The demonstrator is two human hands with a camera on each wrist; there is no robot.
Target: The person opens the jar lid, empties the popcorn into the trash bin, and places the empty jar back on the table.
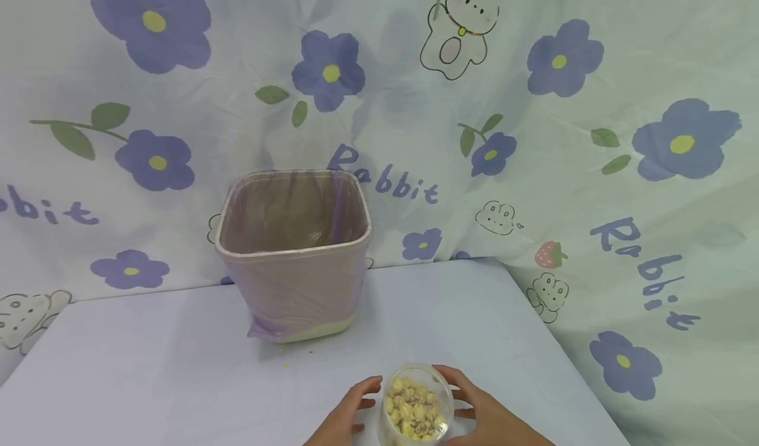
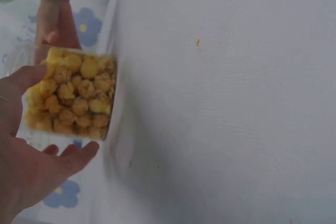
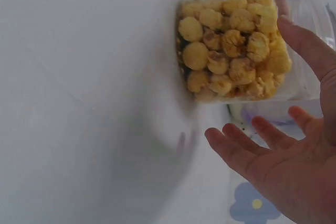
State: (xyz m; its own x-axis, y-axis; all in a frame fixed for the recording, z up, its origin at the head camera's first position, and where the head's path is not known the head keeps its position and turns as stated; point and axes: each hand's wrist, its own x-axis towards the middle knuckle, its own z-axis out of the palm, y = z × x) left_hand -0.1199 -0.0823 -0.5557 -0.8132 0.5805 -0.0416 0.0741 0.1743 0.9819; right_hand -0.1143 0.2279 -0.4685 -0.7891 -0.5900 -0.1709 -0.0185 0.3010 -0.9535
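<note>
A clear plastic jar (image 1: 437, 381), partly filled with yellow popcorn (image 1: 410, 408), stands upright on the table between both hands. No lid sits on its mouth. To its left is my left hand (image 1: 344, 416), fingers spread and loosely bent; in the left wrist view its thumb overlaps the jar's wall while the other fingers stand off it. My right hand (image 1: 492, 416) is on the other side, fingers spread. Its thumb lies over the clear upper part of the jar (image 3: 307, 19) in the right wrist view, with the remaining fingers apart from the wall.
A bin (image 1: 296, 288) lined with a thin purple bag stands farther back, left of the jar. Small crumbs (image 1: 286, 365) lie on the white table (image 1: 148, 367) before it. A flowered curtain (image 1: 379, 116) hangs behind and along the right side.
</note>
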